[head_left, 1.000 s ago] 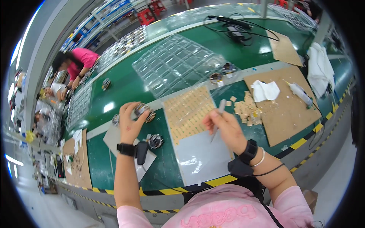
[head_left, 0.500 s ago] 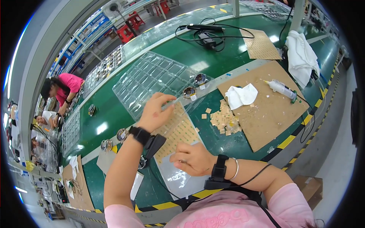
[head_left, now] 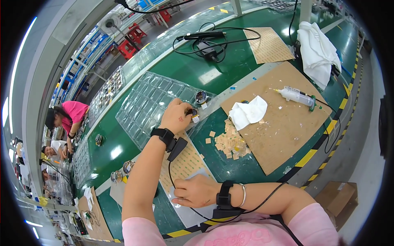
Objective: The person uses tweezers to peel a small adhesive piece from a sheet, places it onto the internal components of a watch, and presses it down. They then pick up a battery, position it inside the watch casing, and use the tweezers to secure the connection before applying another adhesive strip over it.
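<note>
My left hand (head_left: 176,117) reaches to the near right edge of a transparent plastic tray (head_left: 141,96). Its fingers are closed round a small round electronic part (head_left: 193,112) with a white tab. A similar round part (head_left: 200,97) sits just beyond, at the tray's corner. Lower down, my right hand (head_left: 196,191) is curled above a whitish sheet (head_left: 186,215); whatever it pinches, if anything, is hidden. Between the hands lies a tan sheet with rows of green marks (head_left: 189,158), partly covered by my left forearm.
Small tan squares (head_left: 230,141) lie heaped beside a brown board (head_left: 283,135) that bears a white cloth (head_left: 248,112) and a syringe (head_left: 297,96). Farther back are a cabled black device (head_left: 207,49) and white fabric (head_left: 318,53). Other people work at far left.
My left hand has moved from above the sheet and tray edge onto the nearer round part and closed on it. My right hand stays curled over the whitish sheet. The view has shifted slightly.
</note>
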`<state>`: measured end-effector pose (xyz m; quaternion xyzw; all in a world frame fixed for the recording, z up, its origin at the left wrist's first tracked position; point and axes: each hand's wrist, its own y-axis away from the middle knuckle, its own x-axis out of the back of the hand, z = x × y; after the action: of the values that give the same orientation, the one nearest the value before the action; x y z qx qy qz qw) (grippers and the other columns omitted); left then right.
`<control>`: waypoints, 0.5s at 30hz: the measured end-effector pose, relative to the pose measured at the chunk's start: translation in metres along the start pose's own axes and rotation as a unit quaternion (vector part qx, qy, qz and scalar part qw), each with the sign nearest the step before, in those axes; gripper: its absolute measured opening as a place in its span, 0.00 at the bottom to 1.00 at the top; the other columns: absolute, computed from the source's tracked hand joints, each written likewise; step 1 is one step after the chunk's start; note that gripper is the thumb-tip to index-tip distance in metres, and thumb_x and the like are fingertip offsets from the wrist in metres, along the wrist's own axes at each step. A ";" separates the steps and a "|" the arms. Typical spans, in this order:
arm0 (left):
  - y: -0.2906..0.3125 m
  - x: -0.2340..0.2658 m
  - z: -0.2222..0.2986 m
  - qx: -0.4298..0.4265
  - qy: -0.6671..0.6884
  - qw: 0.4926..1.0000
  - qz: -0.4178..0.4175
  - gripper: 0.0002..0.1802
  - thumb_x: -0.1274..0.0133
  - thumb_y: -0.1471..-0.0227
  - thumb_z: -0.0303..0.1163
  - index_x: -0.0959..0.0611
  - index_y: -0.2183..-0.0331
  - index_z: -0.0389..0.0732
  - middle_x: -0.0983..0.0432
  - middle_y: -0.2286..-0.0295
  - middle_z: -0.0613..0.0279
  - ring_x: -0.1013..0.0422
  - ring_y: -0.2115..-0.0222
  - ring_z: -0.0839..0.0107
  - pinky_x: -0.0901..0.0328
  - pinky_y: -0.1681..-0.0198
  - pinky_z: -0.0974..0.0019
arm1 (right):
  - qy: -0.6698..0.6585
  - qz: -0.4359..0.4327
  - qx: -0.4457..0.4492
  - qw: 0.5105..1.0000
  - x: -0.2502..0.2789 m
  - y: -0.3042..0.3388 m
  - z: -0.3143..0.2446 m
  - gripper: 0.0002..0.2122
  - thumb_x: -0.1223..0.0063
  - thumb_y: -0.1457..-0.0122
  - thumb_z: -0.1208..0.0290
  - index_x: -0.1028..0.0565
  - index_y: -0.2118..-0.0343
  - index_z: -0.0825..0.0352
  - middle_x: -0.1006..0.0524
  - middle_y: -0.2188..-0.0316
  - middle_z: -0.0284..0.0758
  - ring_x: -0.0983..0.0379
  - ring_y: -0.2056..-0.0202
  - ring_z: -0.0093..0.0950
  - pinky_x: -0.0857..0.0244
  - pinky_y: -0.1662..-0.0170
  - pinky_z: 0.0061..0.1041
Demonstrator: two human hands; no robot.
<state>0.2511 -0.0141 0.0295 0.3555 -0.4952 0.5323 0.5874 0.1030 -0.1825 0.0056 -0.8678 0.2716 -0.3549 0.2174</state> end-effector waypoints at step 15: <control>0.100 0.072 0.024 0.163 0.670 0.713 0.127 0.12 0.52 0.47 0.24 0.29 0.58 0.38 0.27 0.72 0.64 0.28 0.72 0.72 0.34 0.67 0.71 | -0.142 0.013 -0.049 0.989 -0.011 0.001 0.009 0.11 0.50 0.41 0.65 0.31 0.76 0.65 0.32 0.78 0.34 0.31 0.78 0.32 0.37 0.75 0.27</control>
<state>0.1439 0.0010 0.0942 -0.0701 0.0819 0.7734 0.6247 0.1030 -0.1749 -0.0061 -0.9155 0.2662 -0.2116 0.2151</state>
